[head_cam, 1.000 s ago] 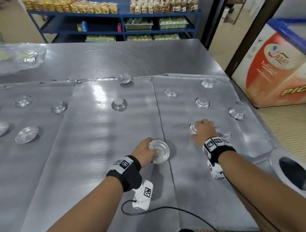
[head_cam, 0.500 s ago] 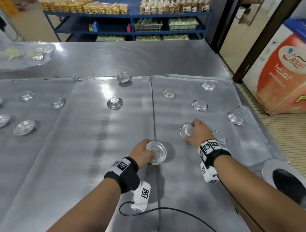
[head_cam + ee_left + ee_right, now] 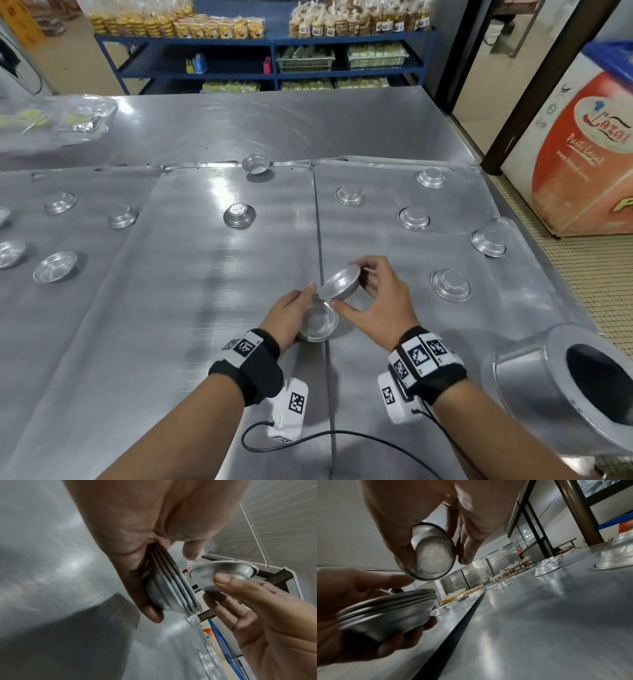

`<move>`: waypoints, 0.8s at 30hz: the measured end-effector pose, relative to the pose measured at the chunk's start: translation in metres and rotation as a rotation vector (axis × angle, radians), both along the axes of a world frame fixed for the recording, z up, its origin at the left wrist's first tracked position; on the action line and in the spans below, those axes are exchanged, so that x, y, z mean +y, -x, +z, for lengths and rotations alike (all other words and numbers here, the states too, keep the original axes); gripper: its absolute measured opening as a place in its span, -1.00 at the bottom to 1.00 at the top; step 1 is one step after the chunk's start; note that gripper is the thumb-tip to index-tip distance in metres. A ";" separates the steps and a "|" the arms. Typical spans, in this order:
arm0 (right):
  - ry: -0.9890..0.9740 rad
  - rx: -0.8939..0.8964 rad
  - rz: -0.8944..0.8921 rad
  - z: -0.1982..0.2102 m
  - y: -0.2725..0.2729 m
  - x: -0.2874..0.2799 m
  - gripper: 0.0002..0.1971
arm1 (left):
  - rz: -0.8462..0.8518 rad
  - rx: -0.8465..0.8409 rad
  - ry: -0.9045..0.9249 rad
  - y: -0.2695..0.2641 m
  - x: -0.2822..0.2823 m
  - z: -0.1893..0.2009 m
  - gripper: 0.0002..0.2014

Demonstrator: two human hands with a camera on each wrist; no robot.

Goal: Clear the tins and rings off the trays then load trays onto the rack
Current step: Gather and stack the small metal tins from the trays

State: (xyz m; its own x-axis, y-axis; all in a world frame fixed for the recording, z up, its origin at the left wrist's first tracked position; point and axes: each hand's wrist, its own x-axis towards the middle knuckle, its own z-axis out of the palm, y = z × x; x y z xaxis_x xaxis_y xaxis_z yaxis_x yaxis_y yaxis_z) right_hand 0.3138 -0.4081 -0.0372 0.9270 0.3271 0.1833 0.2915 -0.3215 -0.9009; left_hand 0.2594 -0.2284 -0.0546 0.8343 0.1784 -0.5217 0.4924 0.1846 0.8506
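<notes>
Right hand [image 3: 380, 301], tin [image 3: 340, 283] now lifted

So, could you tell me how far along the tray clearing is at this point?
Early days. Done: a small stack of tins is gathered in the left hand. In hand: the right hand holds one more tin, tilted just above that stack. Left: tins still dot the trays, such as one near the right edge, and no tray is on a rack yet.

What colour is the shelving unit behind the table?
Blue: the shelving unit has a dark blue metal frame, and it shows best in the head view.
</notes>
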 end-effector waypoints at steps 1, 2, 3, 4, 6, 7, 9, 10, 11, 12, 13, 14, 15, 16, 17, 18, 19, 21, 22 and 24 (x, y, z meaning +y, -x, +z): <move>0.003 0.005 0.021 -0.001 0.004 0.002 -0.31 | -0.009 -0.003 0.017 0.001 0.000 0.001 -0.47; 0.002 0.009 0.040 -0.002 0.008 0.004 -0.32 | -0.013 -0.008 0.035 0.001 0.001 0.001 -0.48; -0.003 0.015 0.060 -0.003 0.011 0.005 -0.33 | -0.009 -0.009 0.046 0.001 0.000 0.002 -0.50; -0.006 0.025 0.081 -0.003 0.014 0.007 -0.34 | -0.004 -0.009 0.047 0.001 0.000 0.002 -0.52; 0.007 0.050 0.122 -0.004 0.019 0.009 -0.36 | 0.000 -0.017 0.025 0.001 -0.001 0.003 -0.50; 0.018 0.068 0.141 -0.005 0.021 0.011 -0.37 | -0.009 -0.026 0.010 0.002 -0.002 0.003 -0.50; 0.041 0.110 0.176 -0.008 0.024 0.012 -0.38 | -0.026 -0.042 -0.014 0.003 -0.003 0.003 -0.52; 0.049 0.132 0.193 -0.009 0.025 0.012 -0.38 | -0.029 -0.044 -0.026 0.004 -0.002 0.003 -0.54; 0.061 0.152 0.211 -0.011 0.025 0.011 -0.38 | -0.024 -0.043 -0.039 0.004 -0.002 0.001 -0.56; 0.074 0.165 0.231 -0.013 0.025 0.010 -0.36 | -0.020 -0.049 -0.054 0.005 -0.001 0.001 -0.61; 0.088 0.173 0.249 -0.015 0.024 0.009 -0.32 | -0.018 -0.058 -0.072 0.005 0.000 0.000 -0.67; 0.097 0.179 0.265 -0.016 0.023 0.008 -0.27 | -0.018 -0.067 -0.093 0.005 0.000 -0.001 -0.73; 0.101 0.187 0.278 -0.017 0.023 0.007 -0.23 | -0.021 -0.073 -0.111 0.005 0.001 -0.001 -0.77; 0.107 0.198 0.291 -0.018 0.021 0.006 -0.20 | -0.022 -0.076 -0.122 0.005 0.001 -0.001 -0.79; 0.118 0.205 0.303 -0.018 0.020 0.004 -0.18 | -0.024 -0.079 -0.128 0.005 0.000 -0.001 -0.79; 0.137 0.208 0.316 -0.018 0.018 0.002 -0.17 | -0.024 -0.082 -0.135 0.004 -0.001 -0.001 -0.79; 0.159 0.211 0.331 -0.018 0.015 -0.001 -0.18 | -0.022 -0.082 -0.147 0.003 -0.002 -0.001 -0.78; 0.193 0.214 0.358 -0.016 0.011 -0.005 -0.20 | -0.020 -0.088 -0.166 0.002 -0.004 -0.002 -0.77; 0.208 0.213 0.369 -0.015 0.009 -0.007 -0.20 | -0.023 -0.090 -0.168 0.001 -0.006 -0.003 -0.77; 0.238 0.208 0.394 -0.014 0.003 -0.012 -0.22 | -0.024 -0.087 -0.166 -0.001 -0.010 -0.001 -0.71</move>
